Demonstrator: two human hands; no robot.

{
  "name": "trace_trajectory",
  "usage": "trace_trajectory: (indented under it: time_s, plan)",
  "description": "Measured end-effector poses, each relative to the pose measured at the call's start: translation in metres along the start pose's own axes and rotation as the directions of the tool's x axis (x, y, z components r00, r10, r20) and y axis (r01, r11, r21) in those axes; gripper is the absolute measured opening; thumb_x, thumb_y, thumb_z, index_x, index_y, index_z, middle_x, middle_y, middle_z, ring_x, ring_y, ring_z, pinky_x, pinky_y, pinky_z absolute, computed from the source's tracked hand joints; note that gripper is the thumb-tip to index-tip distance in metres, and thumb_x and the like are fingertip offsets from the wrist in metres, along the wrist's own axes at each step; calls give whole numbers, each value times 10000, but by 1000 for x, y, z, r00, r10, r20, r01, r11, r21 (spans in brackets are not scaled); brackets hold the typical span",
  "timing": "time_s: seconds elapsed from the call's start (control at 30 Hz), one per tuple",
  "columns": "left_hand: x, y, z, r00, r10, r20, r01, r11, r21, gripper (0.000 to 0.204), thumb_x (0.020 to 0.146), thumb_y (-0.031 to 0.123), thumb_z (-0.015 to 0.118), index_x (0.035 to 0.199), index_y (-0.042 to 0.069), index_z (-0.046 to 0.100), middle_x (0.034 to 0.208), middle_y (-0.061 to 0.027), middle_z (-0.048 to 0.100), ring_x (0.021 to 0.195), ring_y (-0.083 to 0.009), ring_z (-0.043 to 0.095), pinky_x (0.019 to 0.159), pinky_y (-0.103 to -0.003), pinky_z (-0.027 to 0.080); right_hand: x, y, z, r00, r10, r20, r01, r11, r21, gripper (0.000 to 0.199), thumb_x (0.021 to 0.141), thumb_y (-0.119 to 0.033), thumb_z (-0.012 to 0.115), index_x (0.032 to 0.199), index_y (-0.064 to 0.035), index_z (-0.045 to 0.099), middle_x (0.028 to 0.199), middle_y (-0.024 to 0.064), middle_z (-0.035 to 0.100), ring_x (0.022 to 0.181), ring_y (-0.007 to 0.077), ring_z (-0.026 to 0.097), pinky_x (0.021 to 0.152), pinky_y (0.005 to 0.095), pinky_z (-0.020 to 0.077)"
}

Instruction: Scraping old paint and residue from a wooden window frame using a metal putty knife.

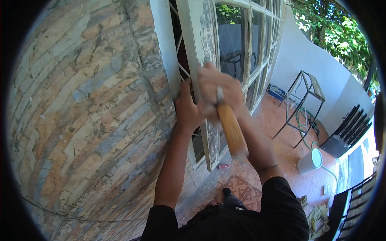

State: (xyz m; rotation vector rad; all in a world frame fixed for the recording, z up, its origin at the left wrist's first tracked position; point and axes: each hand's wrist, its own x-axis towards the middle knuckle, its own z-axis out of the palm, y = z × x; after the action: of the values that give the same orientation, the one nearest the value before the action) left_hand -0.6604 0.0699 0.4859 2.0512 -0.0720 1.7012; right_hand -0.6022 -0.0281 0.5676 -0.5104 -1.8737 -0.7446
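Observation:
My right hand (220, 86) is closed around the metal neck of a wooden-handled tool (231, 128), blurred by motion. The handle slants down toward me, and the working end is hidden by my fingers. This hand is against the face of a white wooden window sash (207, 32) with worn, peeling paint. Just left of it, my left hand (188, 107) grips the edge of the opened sash, its fingers partly hidden behind the wood. Between the sash and the white window frame (163, 40), a dark gap shows a thin metal grille.
A stone-clad wall (92, 108) fills the left side. On the tiled floor to the right are a metal-legged stand (301, 104), a white bucket (310, 161), a green hose (301, 118) and a black slatted item (348, 130). A small red object (223, 166) lies below the sash.

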Motion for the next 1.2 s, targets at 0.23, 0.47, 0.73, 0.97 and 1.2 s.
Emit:
trace_trajectory:
  time_s: [0.23, 0.47, 0.73, 0.97, 1.2]
  plan:
    - [-2, 8, 0, 996, -92, 13, 93, 990, -109, 524, 741, 215, 719, 1132, 14, 433, 904, -199, 623, 833, -345, 646, 688, -396, 516, 3, -20, -9, 997, 75, -27, -72, 992, 105, 247, 601, -15, 602, 606, -42, 357, 591, 59, 326, 532, 237, 360, 528, 325, 307]
    - [-2, 11, 4, 997, -72, -1, 72, 994, -87, 514, 743, 194, 707, 1132, 12, 424, 894, -212, 619, 830, -366, 641, 675, -410, 513, 9, -23, -13, 986, 149, -78, -142, 985, 94, 241, 613, 23, 562, 576, -20, 327, 578, 79, 336, 527, 258, 363, 532, 322, 337]
    - [1, 16, 3, 996, -86, 0, 85, 990, -109, 475, 754, 171, 685, 1112, 7, 420, 866, -234, 617, 799, -390, 634, 661, -424, 510, 10, -15, -10, 978, 159, -137, -133, 974, 181, 227, 628, -15, 544, 570, -23, 325, 554, 59, 362, 499, 206, 334, 514, 321, 292]
    - [0, 14, 0, 992, -109, 56, 114, 990, -84, 534, 708, 138, 691, 1138, 29, 394, 886, -238, 613, 823, -399, 627, 682, -429, 509, -6, -10, 3, 986, 124, -108, -124, 992, 10, 211, 622, 10, 550, 581, -25, 346, 590, 81, 364, 532, 223, 364, 521, 318, 288]
    - [-1, 16, -2, 983, -154, 95, 162, 984, -74, 648, 667, 226, 733, 1169, 31, 373, 908, -230, 615, 868, -400, 622, 730, -425, 515, -12, -6, 7, 998, 55, -26, -57, 995, -85, 222, 598, -6, 610, 599, -55, 394, 610, 71, 365, 542, 240, 371, 543, 345, 276]
